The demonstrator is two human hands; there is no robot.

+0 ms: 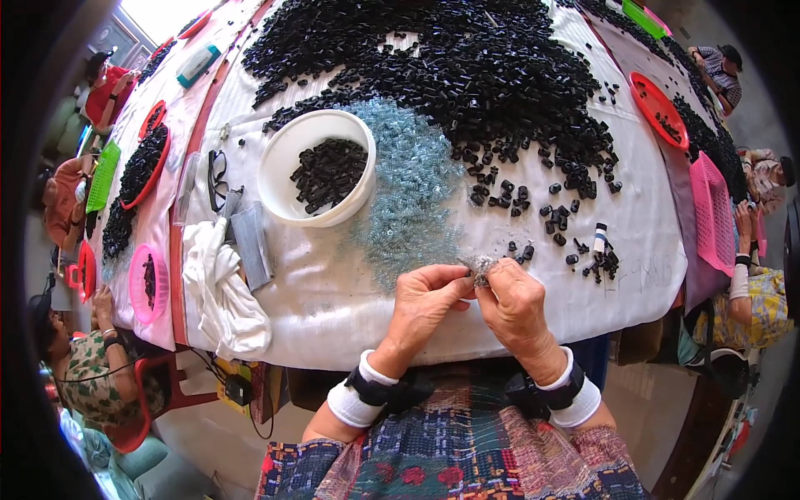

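Both hands meet above the near middle of the white-covered table. My left hand (425, 302) is closed in a pinch, its fingertips almost touching the other hand; whatever small piece it holds is hidden. My right hand (517, 307) is closed around a cluster of small silvery pieces (481, 265) at its thumb and fingertips. Just beyond lies a long heap of tiny pale-blue, clear-looking pieces (408, 179), too small to name. Scattered short black plastic cylinders (560, 218) lie beyond my right hand, below a large black heap (467, 75).
A white bowl (273, 179) holds black pieces. Left of it lie glasses (217, 179), a white cloth (218, 292) and a grey folded cloth (251, 246). A small white-and-black bottle (600, 237) stands among black bits at right. Other people sit along both sides, near coloured baskets (712, 212).
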